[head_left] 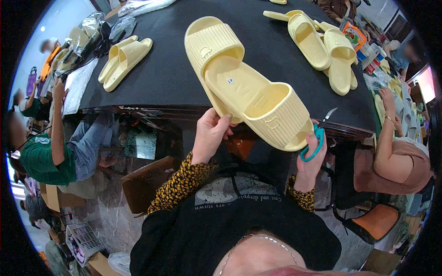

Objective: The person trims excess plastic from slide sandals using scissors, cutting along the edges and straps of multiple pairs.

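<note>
Two pale yellow slide sandals are held up over the table's near edge, pointing opposite ways. The upper slide sandal (214,43) lies partly beneath the lower slide sandal (278,112), whose insole bears a small round sticker. My left hand (212,131) is closed, pinching the pair's edge near the middle. Teal-handled scissors (317,138) with short curved blades are looped on my right hand (313,158), blades pointing away to the right. Its fingers are also closed against the toe of the lower slide; some fingers are hidden behind it.
On the black table (170,64) sit a pair of slides (125,62) at left and several stacked slides (322,50) at right. Clear plastic bags (142,7) lie at the far left. People work on both sides. An orange-seated chair (375,223) stands at right.
</note>
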A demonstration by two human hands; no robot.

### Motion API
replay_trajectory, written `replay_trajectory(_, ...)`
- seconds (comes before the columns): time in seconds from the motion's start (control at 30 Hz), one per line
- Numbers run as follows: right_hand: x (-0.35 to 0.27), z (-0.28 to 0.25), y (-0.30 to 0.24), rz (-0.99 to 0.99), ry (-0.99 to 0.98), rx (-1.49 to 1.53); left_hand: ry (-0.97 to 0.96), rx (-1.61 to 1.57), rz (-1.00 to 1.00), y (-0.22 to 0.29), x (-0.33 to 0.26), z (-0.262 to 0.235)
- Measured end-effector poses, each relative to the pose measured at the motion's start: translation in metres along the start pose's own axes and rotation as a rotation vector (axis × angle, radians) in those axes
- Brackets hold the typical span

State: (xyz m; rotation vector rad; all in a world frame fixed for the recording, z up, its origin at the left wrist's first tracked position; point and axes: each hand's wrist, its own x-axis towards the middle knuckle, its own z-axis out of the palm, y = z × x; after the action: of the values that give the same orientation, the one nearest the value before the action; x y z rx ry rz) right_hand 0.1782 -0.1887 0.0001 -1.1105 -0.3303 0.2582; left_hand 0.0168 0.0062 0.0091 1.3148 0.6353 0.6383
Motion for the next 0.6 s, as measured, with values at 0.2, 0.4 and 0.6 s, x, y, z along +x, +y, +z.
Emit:
replay_trajectory(0.2,-0.018,0.016,0.005,0.166,-0.147,0.072,0.121,0.185,0.13,0.0,-0.006,0.005)
replay_trajectory(0.4,-0.033,0.023,0.018,0.326,-0.267,0.118,0.097,0.257,0.22,-0.009,-0.014,-0.001)
replay_trajectory(0.6,-0.027,0.022,0.021,0.294,-0.266,0.167,0.024,0.308,0.222,-0.005,-0.018,0.006)
